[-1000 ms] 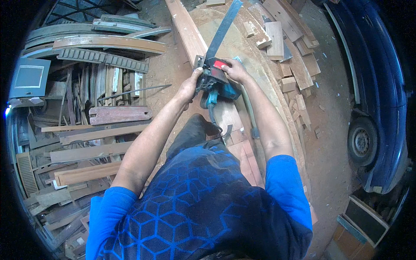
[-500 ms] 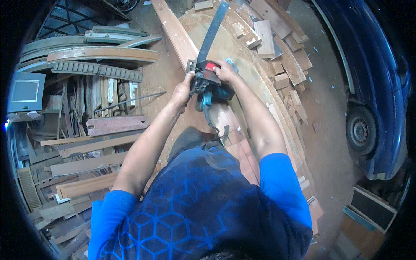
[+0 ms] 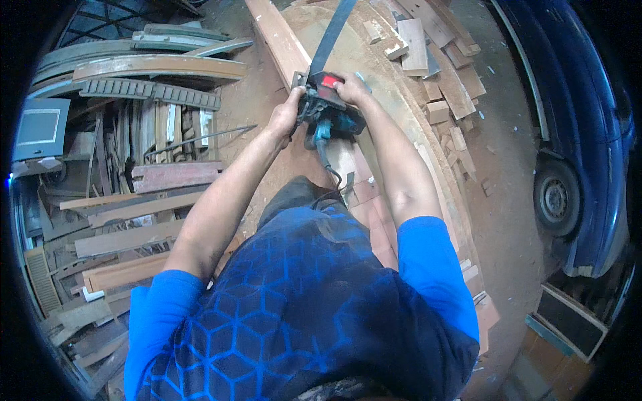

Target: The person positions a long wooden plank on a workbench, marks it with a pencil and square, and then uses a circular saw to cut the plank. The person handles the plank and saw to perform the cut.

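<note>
A corded teal-and-black power tool (image 3: 334,115) with a red part on top is in front of me, over the pale wooden work surface (image 3: 319,37). A long, flat, grey bar (image 3: 329,37) stretches away from its far side; how the two join is hidden. My left hand (image 3: 286,113) is closed on the tool's left side, beside a small metal plate. My right hand (image 3: 351,89) is closed round its upper right, thumb by the red part. The cord (image 3: 328,160) runs back toward my body. Left of the bar lies a long reddish plank (image 3: 282,43).
Offcut blocks (image 3: 438,111) and boards lie along the right of the work surface. Stacked lumber (image 3: 154,69) fills the left side. A dark blue car (image 3: 575,80) stands at far right. Reddish boards (image 3: 378,227) lie by my right side.
The tool, the bar and both my hands sit slightly higher in the picture, and the surroundings have shifted up somewhat too. My grip looks the same.
</note>
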Demonstrator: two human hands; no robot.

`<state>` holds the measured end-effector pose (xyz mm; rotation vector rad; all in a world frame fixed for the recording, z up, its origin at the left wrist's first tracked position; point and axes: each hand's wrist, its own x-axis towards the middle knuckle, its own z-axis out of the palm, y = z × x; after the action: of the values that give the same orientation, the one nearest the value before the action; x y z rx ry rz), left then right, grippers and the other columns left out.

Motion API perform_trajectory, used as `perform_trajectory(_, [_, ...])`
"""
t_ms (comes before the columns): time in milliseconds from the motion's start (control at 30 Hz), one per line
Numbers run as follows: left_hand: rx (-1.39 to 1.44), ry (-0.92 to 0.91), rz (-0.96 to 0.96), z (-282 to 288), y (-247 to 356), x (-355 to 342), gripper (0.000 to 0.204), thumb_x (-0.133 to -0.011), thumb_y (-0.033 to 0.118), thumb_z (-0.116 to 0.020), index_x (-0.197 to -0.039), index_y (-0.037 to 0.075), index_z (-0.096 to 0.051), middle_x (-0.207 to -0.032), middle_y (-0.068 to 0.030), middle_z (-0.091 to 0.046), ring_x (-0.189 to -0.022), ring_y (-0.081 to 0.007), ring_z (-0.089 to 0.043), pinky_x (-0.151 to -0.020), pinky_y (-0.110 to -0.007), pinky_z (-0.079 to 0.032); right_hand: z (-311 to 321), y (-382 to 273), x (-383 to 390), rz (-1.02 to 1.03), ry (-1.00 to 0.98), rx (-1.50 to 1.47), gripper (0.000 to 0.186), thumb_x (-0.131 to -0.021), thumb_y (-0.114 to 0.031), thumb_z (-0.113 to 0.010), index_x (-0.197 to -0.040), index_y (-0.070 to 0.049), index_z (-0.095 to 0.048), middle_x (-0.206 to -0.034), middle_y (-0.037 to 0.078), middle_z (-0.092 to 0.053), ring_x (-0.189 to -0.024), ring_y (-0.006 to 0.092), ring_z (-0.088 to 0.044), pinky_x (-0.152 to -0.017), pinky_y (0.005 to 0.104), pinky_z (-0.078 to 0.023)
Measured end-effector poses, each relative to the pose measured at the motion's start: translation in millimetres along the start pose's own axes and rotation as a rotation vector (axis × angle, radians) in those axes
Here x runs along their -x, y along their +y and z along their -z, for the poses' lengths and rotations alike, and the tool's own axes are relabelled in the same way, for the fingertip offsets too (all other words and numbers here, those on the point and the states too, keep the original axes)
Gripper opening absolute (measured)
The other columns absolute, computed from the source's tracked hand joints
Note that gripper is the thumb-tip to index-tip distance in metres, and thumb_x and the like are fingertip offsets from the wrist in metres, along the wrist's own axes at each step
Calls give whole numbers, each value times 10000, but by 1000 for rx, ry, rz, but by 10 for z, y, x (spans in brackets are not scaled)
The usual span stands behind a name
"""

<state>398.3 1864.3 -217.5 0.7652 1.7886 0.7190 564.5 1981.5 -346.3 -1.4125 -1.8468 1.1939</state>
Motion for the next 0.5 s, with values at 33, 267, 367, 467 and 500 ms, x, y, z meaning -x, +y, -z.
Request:
perform_trajectory(33, [-30,10,31,45,-73,-89,738,-836,723,-573,-1021,26,-726,-970,-93,-657,-917,-206,-553,-809,-362,-413,-13,-35,7,-11,-1,-14,453,-898,-154,-627,-1349,-119,-642,-1318,187,-657,-1224,335,-629,-1059,397,-478])
perform_trajectory(267, [-66,-43,52,103,-168,-200,874,-827,757,-567,-1218,-15,-688,-1260,-215,-629,-1190,-300,-551,-992,-427,-412,-4,-5,-30,19,-43,-41,458,-894,-122,-612,-1350,-97,-639,-1300,177,-675,-1210,296,-643,-1051,380,-477])
perform_trajectory(367, [-10,-80,45,123,-205,-252,928,-820,761,-577,-1280,-42,-650,-1375,-250,-574,-1322,-321,-489,-1089,-427,-361,-51,36,-49,3,-54,-119,469,-893,-111,-617,-1362,-95,-629,-1290,166,-685,-1202,274,-648,-1048,369,-477])
perform_trajectory(467, [-33,-59,41,95,-199,-231,940,-823,755,-578,-1283,-62,-639,-1389,-244,-570,-1338,-324,-481,-1118,-427,-334,-24,80,-72,12,-78,-105,480,-891,-108,-623,-1371,-93,-622,-1284,166,-688,-1201,277,-647,-1050,371,-476])
perform_trajectory(500, [-38,-55,37,84,-184,-213,944,-823,753,-578,-1285,-68,-635,-1393,-244,-567,-1342,-324,-478,-1126,-428,-326,-36,111,-88,9,-65,-97,483,-890,-104,-617,-1373,-87,-621,-1290,164,-685,-1204,265,-644,-1059,375,-473])
